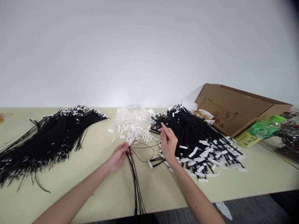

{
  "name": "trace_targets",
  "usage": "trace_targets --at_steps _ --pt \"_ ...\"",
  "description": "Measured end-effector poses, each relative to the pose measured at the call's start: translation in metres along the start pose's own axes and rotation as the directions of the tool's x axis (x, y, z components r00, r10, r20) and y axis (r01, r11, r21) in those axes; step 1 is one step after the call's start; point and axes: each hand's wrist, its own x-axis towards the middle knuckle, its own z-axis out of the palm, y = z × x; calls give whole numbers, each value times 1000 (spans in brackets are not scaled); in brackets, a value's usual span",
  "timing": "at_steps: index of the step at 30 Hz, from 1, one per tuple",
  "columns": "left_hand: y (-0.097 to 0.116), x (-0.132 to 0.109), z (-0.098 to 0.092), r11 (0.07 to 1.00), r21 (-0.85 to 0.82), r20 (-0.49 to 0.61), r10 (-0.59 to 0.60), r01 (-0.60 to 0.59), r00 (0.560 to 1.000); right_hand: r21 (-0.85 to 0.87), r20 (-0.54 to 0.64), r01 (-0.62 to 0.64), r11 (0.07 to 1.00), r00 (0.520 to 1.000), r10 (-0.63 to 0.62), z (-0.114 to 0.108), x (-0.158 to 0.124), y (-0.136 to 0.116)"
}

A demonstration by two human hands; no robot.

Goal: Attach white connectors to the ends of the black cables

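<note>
My left hand (120, 155) is closed on the upper end of a small bundle of black cables (135, 183), whose lower ends hang toward the table's front edge. A white connector shows at its fingertips. One thin cable (153, 152) loops out to the right from that bundle. My right hand (168, 141) is raised beside the loop with its fingers pinched together; what they hold, if anything, I cannot make out. Loose white connectors (137, 133) lie just beyond my hands, in front of a clear plastic bag (133, 114) of similar pieces.
A heap of black cables (51, 140) covers the table's left side. To the right lies another cable pile (193, 130) with white-tagged ends (205, 158). Behind it leans a cardboard box (229, 109), with a green-capped bottle (260, 130) against it. A pale wall stands behind.
</note>
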Motion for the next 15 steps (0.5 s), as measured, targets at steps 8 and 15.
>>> trace_targets --at_steps 8,15 --pt "1 -1 0 1000 23 -7 -6 6 1000 99 -87 -118 988 988 127 -2 5 1" --pt "0 -1 1 999 34 -11 -6 6 1000 308 -248 -259 915 907 340 -9 18 10"
